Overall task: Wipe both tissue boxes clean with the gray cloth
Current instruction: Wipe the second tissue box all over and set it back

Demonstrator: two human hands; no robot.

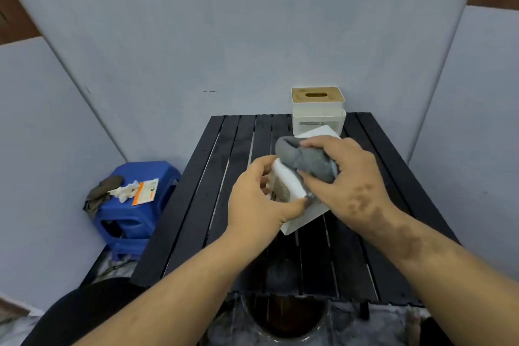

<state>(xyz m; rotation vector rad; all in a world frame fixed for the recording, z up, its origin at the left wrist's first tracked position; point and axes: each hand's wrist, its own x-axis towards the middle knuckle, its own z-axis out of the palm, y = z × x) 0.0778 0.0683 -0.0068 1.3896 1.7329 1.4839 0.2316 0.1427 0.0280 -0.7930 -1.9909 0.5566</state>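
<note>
A white tissue box [289,185] is tipped on its side above the middle of the black slatted table [196,191]. My left hand [258,199] grips its near left end. My right hand [354,180] presses a bunched gray cloth [303,157] against the box's upper face. A second tissue box [317,118], white with a wooden slotted lid, stands upright at the table's far edge, just behind the held box.
A blue plastic stool [132,205] stands left of the table, bearing a dark rag, a white crumpled piece and an orange-white card. Gray panels wall in the back and both sides. A dark round bin opening [286,317] lies below the table's near edge.
</note>
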